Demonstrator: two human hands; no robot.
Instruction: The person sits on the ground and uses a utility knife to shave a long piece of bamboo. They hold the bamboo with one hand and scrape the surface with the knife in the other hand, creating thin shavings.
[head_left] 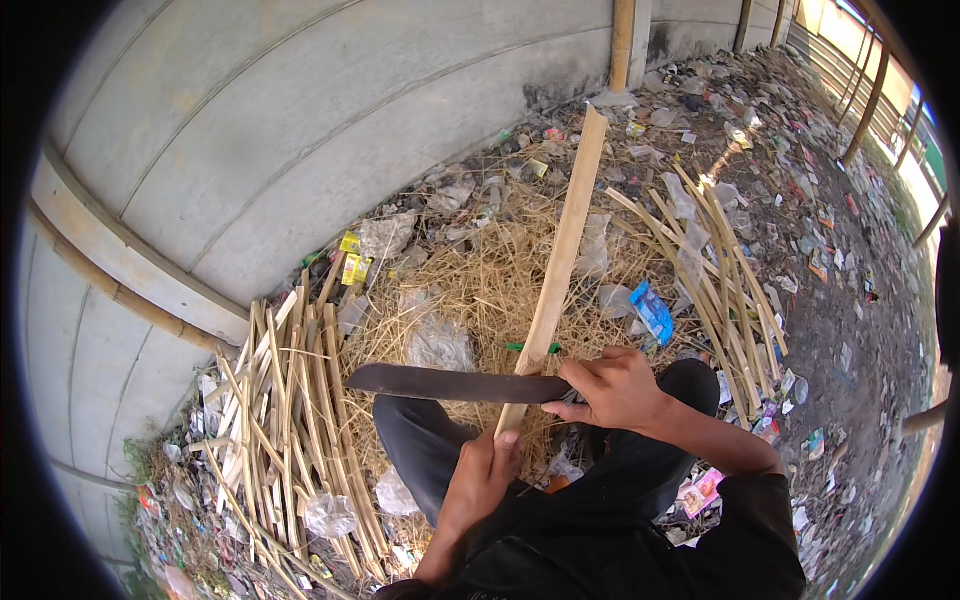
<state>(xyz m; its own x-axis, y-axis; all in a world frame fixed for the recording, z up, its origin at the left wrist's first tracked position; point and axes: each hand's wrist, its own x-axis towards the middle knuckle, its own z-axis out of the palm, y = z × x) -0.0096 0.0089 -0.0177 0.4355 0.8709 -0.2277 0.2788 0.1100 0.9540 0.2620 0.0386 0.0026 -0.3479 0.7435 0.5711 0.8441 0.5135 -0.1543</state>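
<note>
My left hand is closed round the near end of a long bamboo strip, which slants up and away from me toward the wall. In my right hand is a machete with a broad dark blade. The blade lies across the strip just beyond my left hand, its rounded tip pointing left. Its handle is mostly hidden inside my right fist. Whether the edge bites into the bamboo I cannot tell.
A pile of split bamboo strips lies to my left, and more strips lie to the right. Straw-like shavings cover the ground ahead. Litter, including a blue wrapper, is scattered around. A grey concrete wall stands behind.
</note>
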